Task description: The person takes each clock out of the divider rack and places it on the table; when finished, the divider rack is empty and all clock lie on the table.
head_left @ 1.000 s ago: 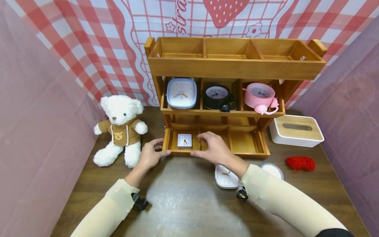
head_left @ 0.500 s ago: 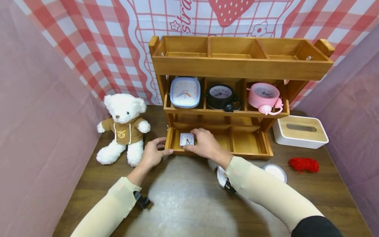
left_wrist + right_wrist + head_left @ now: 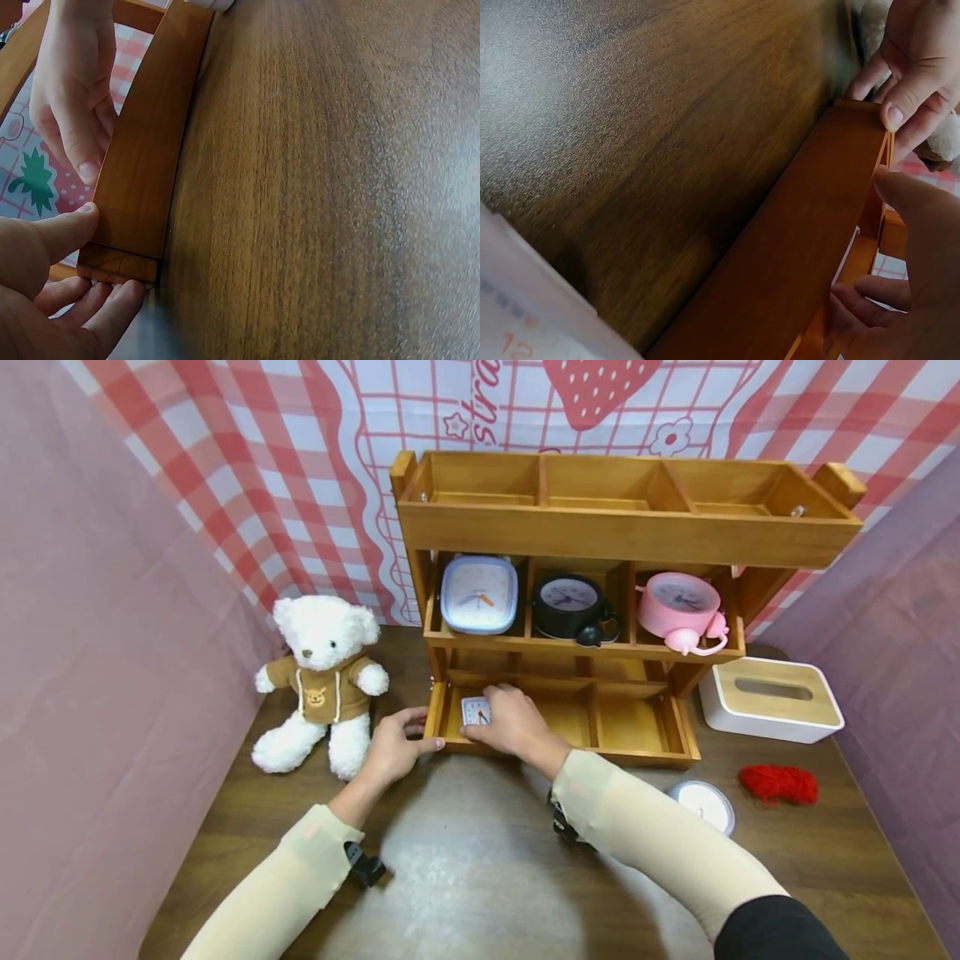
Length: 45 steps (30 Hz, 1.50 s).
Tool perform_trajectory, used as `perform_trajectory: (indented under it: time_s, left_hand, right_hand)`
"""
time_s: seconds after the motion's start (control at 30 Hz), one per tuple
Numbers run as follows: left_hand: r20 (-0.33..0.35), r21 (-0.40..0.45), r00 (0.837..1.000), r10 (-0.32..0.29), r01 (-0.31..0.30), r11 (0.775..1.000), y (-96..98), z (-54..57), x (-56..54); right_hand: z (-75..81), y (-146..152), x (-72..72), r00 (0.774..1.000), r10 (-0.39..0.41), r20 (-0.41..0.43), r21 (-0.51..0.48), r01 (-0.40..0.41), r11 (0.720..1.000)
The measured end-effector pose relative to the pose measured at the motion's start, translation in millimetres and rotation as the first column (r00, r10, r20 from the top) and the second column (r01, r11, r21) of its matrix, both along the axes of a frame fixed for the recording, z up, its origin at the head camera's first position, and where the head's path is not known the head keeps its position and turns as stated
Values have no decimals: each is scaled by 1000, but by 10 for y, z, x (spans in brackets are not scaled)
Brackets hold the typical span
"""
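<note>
In the head view a small square clock [image 3: 476,711] with a white face lies face up in the left compartment of the lowest tray of a wooden shelf [image 3: 630,537]. My right hand [image 3: 512,721] holds its right side, with the fingers at the back edge and the thumb at the front, and covers part of the dial. At the tray's left front corner, my left hand [image 3: 397,746] grips the wood. The left wrist view shows that thumb [image 3: 71,225] on the front board [image 3: 142,142] and the other fingers curled round its end.
The middle tier holds a blue-rimmed clock [image 3: 479,595], a black alarm clock [image 3: 567,606] and a pink alarm clock [image 3: 678,603]. A teddy bear [image 3: 324,685] sits left. Right are a tissue box [image 3: 772,699], red yarn [image 3: 780,784] and a round white object [image 3: 703,806].
My right hand has moved left from beside the small clock and taken hold of it; the clock sits slightly further left in its compartment. My left hand stays on the tray's corner.
</note>
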<state>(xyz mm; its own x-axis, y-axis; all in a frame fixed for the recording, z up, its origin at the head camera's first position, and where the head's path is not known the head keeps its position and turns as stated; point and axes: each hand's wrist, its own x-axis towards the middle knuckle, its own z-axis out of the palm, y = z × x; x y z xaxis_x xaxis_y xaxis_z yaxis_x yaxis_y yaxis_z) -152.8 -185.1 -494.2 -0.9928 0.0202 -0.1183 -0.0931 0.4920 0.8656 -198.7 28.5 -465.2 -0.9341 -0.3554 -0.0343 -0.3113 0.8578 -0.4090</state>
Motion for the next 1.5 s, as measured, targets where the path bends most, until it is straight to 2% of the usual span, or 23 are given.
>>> perform_trajectory:
  time_s: [0.27,0.87,1.1,1.5]
  left_hand:
    - [-6,-9,1000,-5,5,1000,7,-1,-1]
    - [-1,-10,1000,5,-5,1000,28,-5,-3]
    - [-18,-16,1000,0,0,1000,30,-18,-11]
    - [3,-11,1000,10,-10,1000,8,-22,-9]
  right_hand:
    - [-41,-57,-18,1000,5,-10,35,-4,999]
    - [-83,-74,-79,1000,23,18,22,-23,1000]
    - [-69,-28,-92,999,28,-24,-30,-28,999]
    - [13,82,-142,998,46,-38,-132,-51,990]
